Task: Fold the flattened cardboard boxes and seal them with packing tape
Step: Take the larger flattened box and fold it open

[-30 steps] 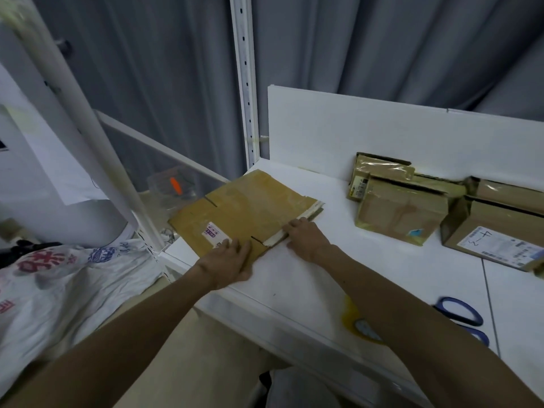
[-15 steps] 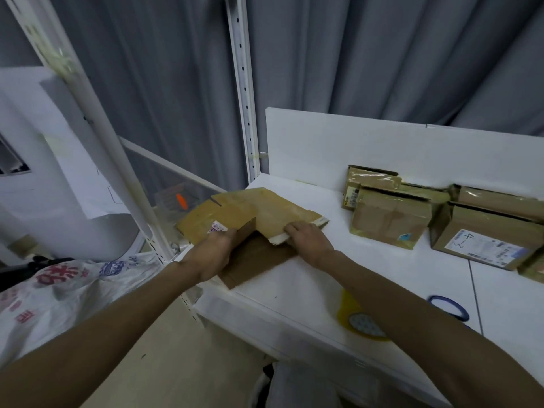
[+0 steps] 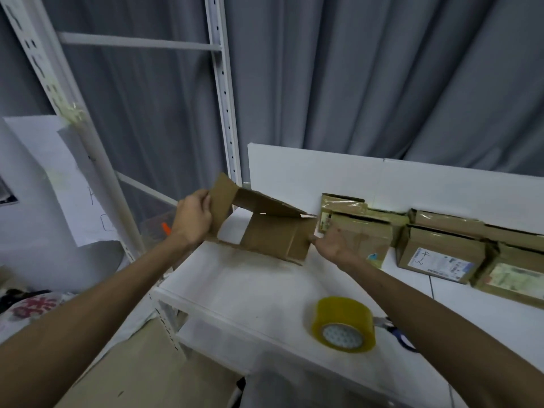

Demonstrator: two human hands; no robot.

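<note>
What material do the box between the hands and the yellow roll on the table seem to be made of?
The box: matte brown cardboard, likely corrugated, judging by stiff panels and sharp fold lines. The roll: probably clear yellowish plastic packing tape, slightly glossy and translucent; its core may be printed paperboard.

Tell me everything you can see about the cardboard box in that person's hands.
The cardboard box is plain brown card, half unfolded into a slanted, open-ended tube, so the white table shows through it. Its flaps stand loose and no tape shows on them. It sits near the table's left edge, its lower edge on the surface. The left hand grips its raised left flap; the right hand presses against its right end.
</note>
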